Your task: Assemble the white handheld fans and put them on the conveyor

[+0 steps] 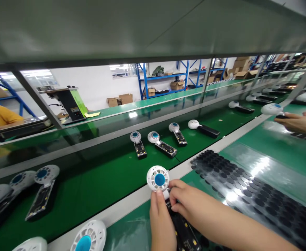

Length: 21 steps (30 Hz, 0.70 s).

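In the head view, a handheld device is at the lower middle, over the near edge of the belt. Its white round head has slots around a blue centre, and a narrow neck joins it to a black body with small yellow parts. My left hand supports it from the near side, fingertips against the lower rim of the head. The fingers of my right hand are bent and closed at the neck, just beside the head. Whether they pinch something small there is hidden.
Similar devices lie on the green conveyor belt, and more stand at its near edge. Sheets of black round discs cover the bench at right. A co-worker's hands hold another device. An overhead panel spans the top.
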{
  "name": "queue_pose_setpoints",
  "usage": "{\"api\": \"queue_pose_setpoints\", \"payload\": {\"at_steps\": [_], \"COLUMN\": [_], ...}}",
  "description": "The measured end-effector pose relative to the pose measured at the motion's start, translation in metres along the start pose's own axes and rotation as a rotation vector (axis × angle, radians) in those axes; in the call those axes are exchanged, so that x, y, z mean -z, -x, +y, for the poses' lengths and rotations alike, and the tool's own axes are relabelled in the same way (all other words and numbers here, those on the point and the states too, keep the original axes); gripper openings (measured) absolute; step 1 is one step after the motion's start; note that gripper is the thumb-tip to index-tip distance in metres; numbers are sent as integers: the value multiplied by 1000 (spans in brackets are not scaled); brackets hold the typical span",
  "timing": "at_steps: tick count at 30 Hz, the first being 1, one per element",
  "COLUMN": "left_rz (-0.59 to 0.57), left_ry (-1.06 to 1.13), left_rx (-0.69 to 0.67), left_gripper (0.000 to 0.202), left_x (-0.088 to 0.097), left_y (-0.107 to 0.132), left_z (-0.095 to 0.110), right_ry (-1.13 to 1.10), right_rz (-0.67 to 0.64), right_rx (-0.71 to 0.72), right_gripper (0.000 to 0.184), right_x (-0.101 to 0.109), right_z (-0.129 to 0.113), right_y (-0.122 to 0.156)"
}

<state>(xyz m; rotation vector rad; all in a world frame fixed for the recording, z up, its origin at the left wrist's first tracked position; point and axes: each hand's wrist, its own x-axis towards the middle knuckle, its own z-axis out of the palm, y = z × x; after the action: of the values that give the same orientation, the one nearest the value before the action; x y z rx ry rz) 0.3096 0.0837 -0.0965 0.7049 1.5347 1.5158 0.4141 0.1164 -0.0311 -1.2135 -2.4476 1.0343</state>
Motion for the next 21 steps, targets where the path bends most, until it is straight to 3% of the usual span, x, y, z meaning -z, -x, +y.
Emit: {"api": "queue_pose_setpoints", "payload": {"at_steps": [8, 14, 21], "left_rz": [-60, -7, -82], "left_ry": [-31, -40, -28], "left_rx": [14, 4, -8], "left_gripper": [38, 38, 40], "left_x": [2, 0, 4], "left_y": [-2, -2, 0], "left_z": [-2, -3, -1], "right_ry": [128, 232, 306], "right_rz": [-66, -115, -116], "right_rx": [13, 42, 88], "right_gripper": [16, 18, 27], "right_x": [2, 4, -1], "right_z": [-4, -4, -3], "right_y": [1, -5, -9]}}
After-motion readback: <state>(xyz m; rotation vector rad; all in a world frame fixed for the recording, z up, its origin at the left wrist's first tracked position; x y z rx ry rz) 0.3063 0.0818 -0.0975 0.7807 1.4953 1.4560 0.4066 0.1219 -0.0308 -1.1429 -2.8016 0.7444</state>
